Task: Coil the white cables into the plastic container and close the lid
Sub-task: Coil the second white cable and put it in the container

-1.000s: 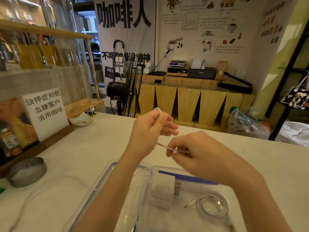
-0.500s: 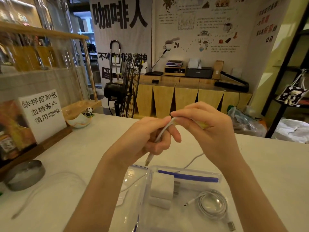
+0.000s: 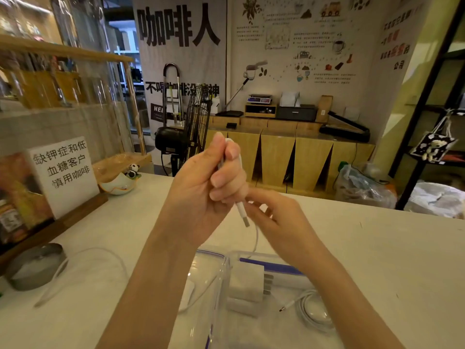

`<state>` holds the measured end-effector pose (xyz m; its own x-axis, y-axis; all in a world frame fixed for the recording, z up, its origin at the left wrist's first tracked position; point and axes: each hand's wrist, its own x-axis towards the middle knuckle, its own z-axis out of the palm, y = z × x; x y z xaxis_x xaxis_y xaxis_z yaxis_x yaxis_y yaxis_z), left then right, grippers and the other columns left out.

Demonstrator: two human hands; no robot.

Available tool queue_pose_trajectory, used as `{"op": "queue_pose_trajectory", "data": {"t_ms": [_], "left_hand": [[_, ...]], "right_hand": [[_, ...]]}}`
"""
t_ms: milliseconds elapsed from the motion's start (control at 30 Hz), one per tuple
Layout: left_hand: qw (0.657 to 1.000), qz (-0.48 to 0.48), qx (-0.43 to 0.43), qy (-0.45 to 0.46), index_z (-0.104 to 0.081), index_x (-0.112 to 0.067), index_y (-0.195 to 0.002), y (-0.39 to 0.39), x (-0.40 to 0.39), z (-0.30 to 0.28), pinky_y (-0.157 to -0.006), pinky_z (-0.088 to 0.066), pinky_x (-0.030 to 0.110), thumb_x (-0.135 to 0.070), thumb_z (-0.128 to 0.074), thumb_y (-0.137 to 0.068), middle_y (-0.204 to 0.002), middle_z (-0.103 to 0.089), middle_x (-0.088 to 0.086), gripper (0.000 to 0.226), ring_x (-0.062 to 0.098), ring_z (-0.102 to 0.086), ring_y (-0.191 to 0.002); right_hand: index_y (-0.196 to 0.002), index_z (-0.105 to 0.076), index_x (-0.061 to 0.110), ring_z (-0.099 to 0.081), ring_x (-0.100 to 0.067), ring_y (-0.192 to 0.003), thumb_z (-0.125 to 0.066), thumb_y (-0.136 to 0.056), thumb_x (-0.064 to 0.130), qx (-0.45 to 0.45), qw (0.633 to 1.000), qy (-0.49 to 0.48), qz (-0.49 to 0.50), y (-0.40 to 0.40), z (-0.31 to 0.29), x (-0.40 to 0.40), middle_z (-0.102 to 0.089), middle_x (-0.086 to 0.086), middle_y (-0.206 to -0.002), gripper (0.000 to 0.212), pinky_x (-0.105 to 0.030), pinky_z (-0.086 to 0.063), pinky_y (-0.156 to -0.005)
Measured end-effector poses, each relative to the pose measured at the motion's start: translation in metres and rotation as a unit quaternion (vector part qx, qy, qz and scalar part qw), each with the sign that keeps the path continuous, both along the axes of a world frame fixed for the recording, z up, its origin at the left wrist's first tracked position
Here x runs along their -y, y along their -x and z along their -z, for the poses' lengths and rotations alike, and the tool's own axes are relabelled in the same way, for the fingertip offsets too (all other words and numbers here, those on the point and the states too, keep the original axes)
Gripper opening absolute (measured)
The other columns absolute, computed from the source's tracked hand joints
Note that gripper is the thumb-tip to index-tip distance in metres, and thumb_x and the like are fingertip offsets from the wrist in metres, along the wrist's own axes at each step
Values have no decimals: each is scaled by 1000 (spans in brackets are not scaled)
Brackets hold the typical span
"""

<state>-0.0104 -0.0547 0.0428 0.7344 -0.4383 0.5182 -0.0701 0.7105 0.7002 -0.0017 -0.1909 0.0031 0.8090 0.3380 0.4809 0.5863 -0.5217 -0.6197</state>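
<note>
- The left hand (image 3: 201, 187) is raised above the counter (image 3: 377, 248), its fingers curled round a white cable (image 3: 241, 212) that is looped over the top of the fingers
- The cable's plug end hangs out below the left fist, pointing down and slightly right
- The right hand (image 3: 276, 217) sits just beside and below the left; its fingers are curled near the cable under the plug, and it seems to pinch the cable, though the contact itself is hidden
- From the hands the cable drops toward the plastic container (image 3: 221, 285), then trails left across the counter in a wide loose arc, ending near a round metal tin (image 3: 35, 265)
- The clear container stands open on the counter right in front of the person, with its lid (image 3: 198, 268) lying to the left, touching it
- Inside lie a white charger (image 3: 247, 285) with its prongs pointing right, and a second white cable, already coiled (image 3: 314, 311), in the right part
- At the far left stand a printed sign (image 3: 63, 172) and a small bowl (image 3: 118, 185) with a panda figure
</note>
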Motion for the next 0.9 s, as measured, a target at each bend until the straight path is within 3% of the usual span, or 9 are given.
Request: {"op": "queue_pose_trajectory", "data": {"t_ms": [100,200,300,467,533,633,800,867,900], "left_hand": [[986,-157,3,-50,-53,-13,-70,-3,1,3,-39,-32,14,-31,-35,-89,-40,-45,-7,32,3,-35,-35],[966,-252,-2,-63,-54,-12,-71,-7,-2,7,-40,-32,15,-29,-35,-91,-42,-45,-7,32,5,-34,-36],[948,-313,22,-62,-55,-11,-72,-10,-4,9,-41,-33,16,-29,-34,-92,-43,-47,-7,33,5,-35,-37],[878,-452,115,-112,-54,-14,-74,-8,-6,10,-43,-36,15,-36,-36,-84,-46,-51,-7,30,3,-40,-40],[836,-511,141,-142,-53,-16,-75,-9,-8,11,-42,-37,13,-33,-35,-87,-48,-54,-7,28,3,-44,-42],[741,-584,203,-262,-53,-17,-75,-16,-5,19,-45,-38,10,-24,-36,-93,-54,-53,-5,26,3,-47,-45],[619,-567,214,-500,-58,-5,-85,-25,0,27,-61,-48,25,-26,-37,-94,-68,-59,6,31,14,-56,-62],[568,-552,226,-567,-56,-7,-96,-26,2,26,-61,-42,22,-27,-33,-95,-76,-56,4,31,16,-52,-67],[559,-549,235,-575,-56,-8,-98,-26,3,25,-57,-38,17,-27,-32,-95,-78,-53,2,31,13,-49,-68]], "right_hand": [[-104,-57,29,-42,11,-77,-45,-92,27,14,998,57,-20,6,8,-14,-46,25,-79,17,-11,-36,-66],[-105,-54,33,-45,8,-83,-45,-92,31,12,997,59,-42,9,10,-19,-54,15,-95,16,-8,-36,-70],[-104,-51,33,-53,2,-93,-46,-91,31,-50,994,33,-90,11,9,-20,-62,11,-104,14,-11,-39,-75],[-104,-50,40,-52,2,-97,-45,-91,34,-102,989,29,-104,10,14,-22,-61,9,-103,15,-11,-40,-73],[-111,-51,36,-54,-1,-96,-43,-93,28,-84,991,38,-97,11,14,-23,-60,11,-104,21,-12,-43,-74],[-117,-54,26,-55,-8,-98,-41,-94,19,0,996,73,-45,9,7,-21,-62,6,-112,28,-17,-43,-83],[-107,-64,18,-58,-20,-87,-45,-92,22,139,984,113,24,2,2,-8,-69,-5,-94,25,-34,-50,-78],[-98,-68,17,-62,-21,-77,-48,-86,23,180,977,108,43,0,5,-6,-72,-3,-83,24,-28,-49,-68],[-95,-69,16,-63,-18,-73,-50,-84,22,192,975,102,48,-1,5,-6,-72,-3,-80,22,-22,-47,-65]]}}
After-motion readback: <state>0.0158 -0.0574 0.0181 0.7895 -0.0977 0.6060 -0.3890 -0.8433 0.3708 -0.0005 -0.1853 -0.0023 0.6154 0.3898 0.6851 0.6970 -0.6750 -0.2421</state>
